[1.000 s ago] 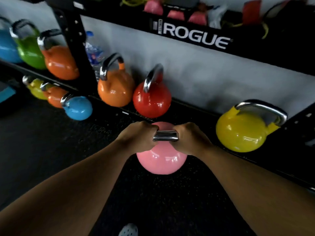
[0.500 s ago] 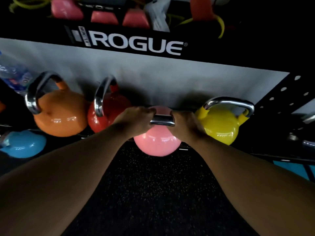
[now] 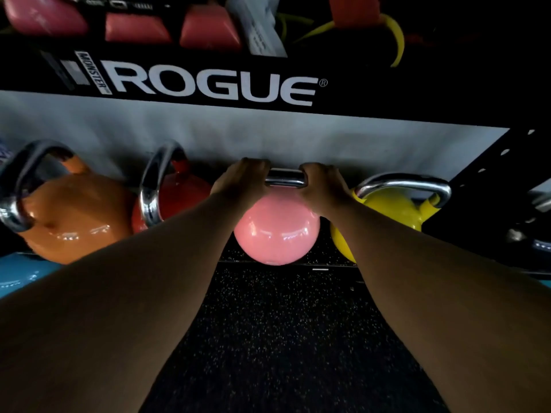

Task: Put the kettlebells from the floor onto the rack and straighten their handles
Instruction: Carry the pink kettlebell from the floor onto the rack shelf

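A pink kettlebell [image 3: 275, 231] with a chrome handle sits at the front edge of the black rack shelf [image 3: 337, 265], between a red kettlebell [image 3: 182, 193] and a yellow kettlebell [image 3: 393, 210]. My left hand [image 3: 241, 181] and my right hand [image 3: 323, 184] both grip its handle, one at each end. The handle lies crosswise to me. An orange kettlebell [image 3: 74, 216] stands left of the red one; both have their handles turned at an angle. The yellow one's handle lies crosswise.
A blue kettlebell [image 3: 21, 272] lies low at the left edge. The upper beam [image 3: 214, 84] reads ROGUE, with pink and red gear on top. A perforated black upright [image 3: 492, 162] stands at the right. Speckled black rubber floor [image 3: 286, 338] lies between my arms.
The pink kettlebell has been carried up and forward from above the floor into the gap on the shelf between the red and yellow ones. Both hands kept their grip.
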Demonstrator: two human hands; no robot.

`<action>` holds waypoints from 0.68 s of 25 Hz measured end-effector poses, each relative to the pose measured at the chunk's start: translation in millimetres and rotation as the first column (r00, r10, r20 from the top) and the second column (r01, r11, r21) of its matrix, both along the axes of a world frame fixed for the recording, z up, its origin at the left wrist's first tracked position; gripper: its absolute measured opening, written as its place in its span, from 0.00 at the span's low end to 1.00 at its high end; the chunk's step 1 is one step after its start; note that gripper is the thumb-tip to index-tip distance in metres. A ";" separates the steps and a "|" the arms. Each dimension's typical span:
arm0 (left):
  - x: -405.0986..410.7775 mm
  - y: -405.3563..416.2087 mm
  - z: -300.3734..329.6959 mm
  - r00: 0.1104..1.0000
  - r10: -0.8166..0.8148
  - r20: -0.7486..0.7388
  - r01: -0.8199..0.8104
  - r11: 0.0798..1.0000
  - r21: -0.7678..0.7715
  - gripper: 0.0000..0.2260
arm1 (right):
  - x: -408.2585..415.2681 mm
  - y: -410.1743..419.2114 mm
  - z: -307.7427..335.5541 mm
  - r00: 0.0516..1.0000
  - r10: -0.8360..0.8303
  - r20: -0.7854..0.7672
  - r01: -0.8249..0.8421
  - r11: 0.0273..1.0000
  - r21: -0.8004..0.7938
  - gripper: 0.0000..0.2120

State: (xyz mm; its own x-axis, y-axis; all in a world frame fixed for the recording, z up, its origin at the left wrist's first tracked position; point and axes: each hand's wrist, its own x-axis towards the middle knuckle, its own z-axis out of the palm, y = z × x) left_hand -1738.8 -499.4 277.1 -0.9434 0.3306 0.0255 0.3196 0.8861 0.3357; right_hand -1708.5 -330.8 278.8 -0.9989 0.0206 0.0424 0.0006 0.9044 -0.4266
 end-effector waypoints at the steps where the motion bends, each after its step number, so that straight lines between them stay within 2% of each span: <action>1: -2.3 3.3 0.6 1.000 0.015 0.010 -0.015 1.000 0.009 0.12 | -2.0 0.7 0.1 1.000 -0.014 -0.005 0.014 1.000 -0.011 0.09; 13: -9.7 8.2 2.0 0.999 0.027 0.021 -0.030 0.990 0.140 0.11 | -14.6 5.9 -9.8 0.997 -0.029 -0.065 0.026 0.999 -0.041 0.08; 17: -7.6 7.5 2.7 1.000 0.012 -0.009 -0.010 0.990 0.141 0.08 | -12.8 3.3 -8.2 0.999 -0.029 -0.025 0.030 0.998 0.061 0.14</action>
State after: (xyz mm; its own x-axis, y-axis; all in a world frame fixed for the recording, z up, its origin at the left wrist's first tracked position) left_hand -1746.4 -491.9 279.9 -0.9465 0.3125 0.0801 0.3136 0.8335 0.4548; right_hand -1721.3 -327.5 270.5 -0.9966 0.0465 0.0686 0.0179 0.9288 -0.3701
